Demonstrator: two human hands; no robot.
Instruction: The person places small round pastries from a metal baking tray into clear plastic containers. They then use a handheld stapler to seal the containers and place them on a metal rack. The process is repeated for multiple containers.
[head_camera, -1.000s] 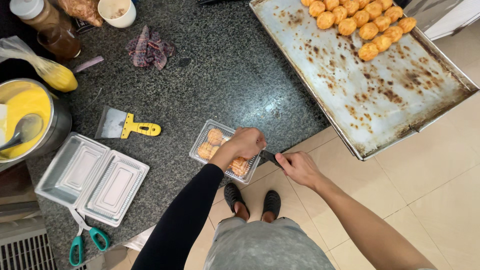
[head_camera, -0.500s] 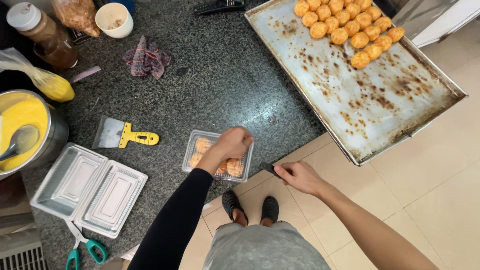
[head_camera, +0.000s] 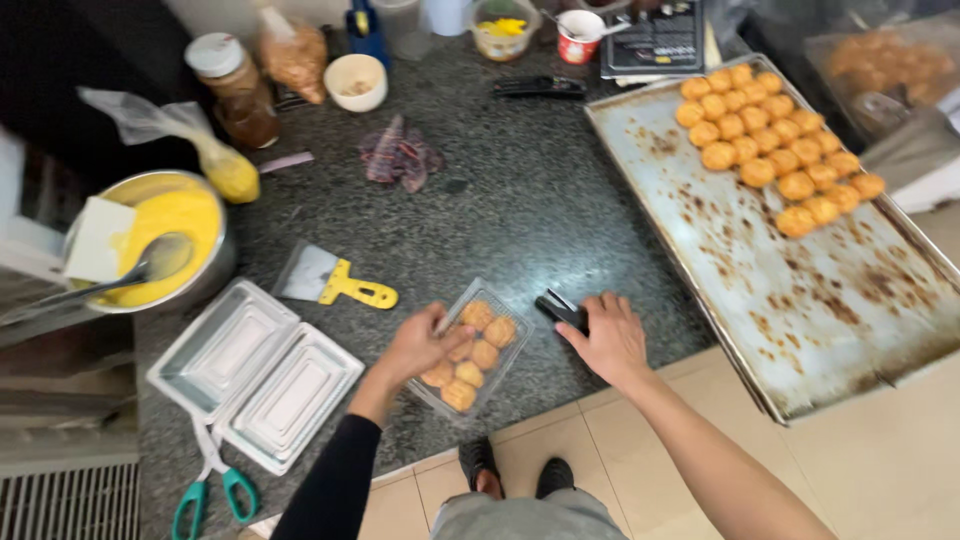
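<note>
Left hand (head_camera: 420, 345) fingers curled on clear plastic tray of round golden pastries (head_camera: 472, 347) at lower centre of dark granite counter (head_camera: 520, 200), right hand (head_camera: 605, 340) closed over small black stapler-like tool (head_camera: 560, 308) just right of tray, large worn metal baking sheet (head_camera: 800, 290) at right

A clear rectangular pastry box (head_camera: 470, 347) at the counter edge; empty open clear box (head_camera: 256, 371) to its left.

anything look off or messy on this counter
The big baking tray hangs over the counter's front edge, and it is heavily stained. The scissors lie right at that edge too. The left hand rests on the box of pastries; nothing looks spilled.
</note>
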